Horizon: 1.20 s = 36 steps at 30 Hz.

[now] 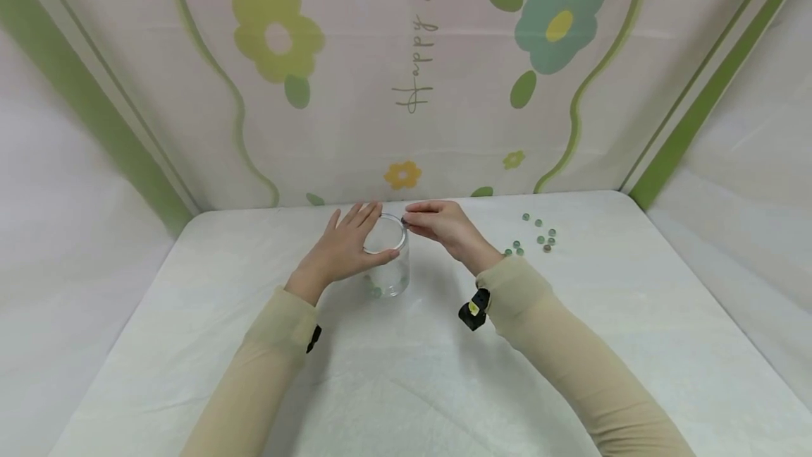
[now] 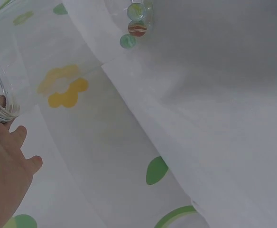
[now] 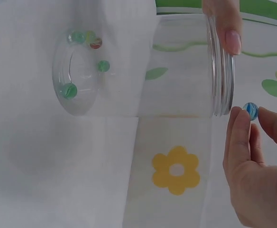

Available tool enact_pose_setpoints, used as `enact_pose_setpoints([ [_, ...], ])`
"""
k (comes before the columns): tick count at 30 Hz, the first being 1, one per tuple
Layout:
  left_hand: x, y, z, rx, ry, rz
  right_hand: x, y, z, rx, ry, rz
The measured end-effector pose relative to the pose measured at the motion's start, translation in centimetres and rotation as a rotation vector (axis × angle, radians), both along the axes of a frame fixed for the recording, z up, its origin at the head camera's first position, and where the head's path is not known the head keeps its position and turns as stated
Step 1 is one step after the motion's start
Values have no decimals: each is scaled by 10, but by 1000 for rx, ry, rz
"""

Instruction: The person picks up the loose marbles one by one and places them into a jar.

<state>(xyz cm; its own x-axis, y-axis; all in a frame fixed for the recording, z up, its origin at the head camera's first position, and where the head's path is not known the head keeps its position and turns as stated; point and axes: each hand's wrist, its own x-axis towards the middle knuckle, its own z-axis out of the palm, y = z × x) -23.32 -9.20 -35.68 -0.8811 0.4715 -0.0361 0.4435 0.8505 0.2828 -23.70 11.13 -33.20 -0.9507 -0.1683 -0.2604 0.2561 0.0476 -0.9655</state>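
A clear glass jar (image 1: pixel 396 270) stands upright with several marbles in its bottom, mostly green (image 3: pixel 69 90) plus a red-brown one (image 3: pixel 96 43). My left hand (image 1: pixel 345 249) holds the jar by its rim, thumb along the near side and fingers at the far left; two fingers stick out past the rim in the left wrist view. Between the thumb and fingertips of my right hand (image 3: pixel 254 156), a clear marble with blue swirls (image 3: pixel 251 111) is pinched. It is just outside the right edge of the jar's mouth, fingertips right at the rim.
Loose marbles (image 1: pixel 540 240), mostly green with one brownish, lie scattered on the white-covered table (image 1: pixel 406 386) to the right, beyond my right wrist. A flower-printed cloth (image 1: pixel 355 132) rises behind the table's far edge, and white cloth sides (image 1: pixel 736 125) flank it.
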Motion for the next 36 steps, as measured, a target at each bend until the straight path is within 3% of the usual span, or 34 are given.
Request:
enact_pose_setpoints([
  [13, 0, -1, 1, -16, -27, 9, 1, -7, 1, 53, 40, 21],
  [24, 0, -1, -2, -14, -8, 10, 1, -5, 0, 32, 13, 15],
  [36, -2, 0, -4, -9, -5, 17, -8, 31, 3, -3, 16, -9],
])
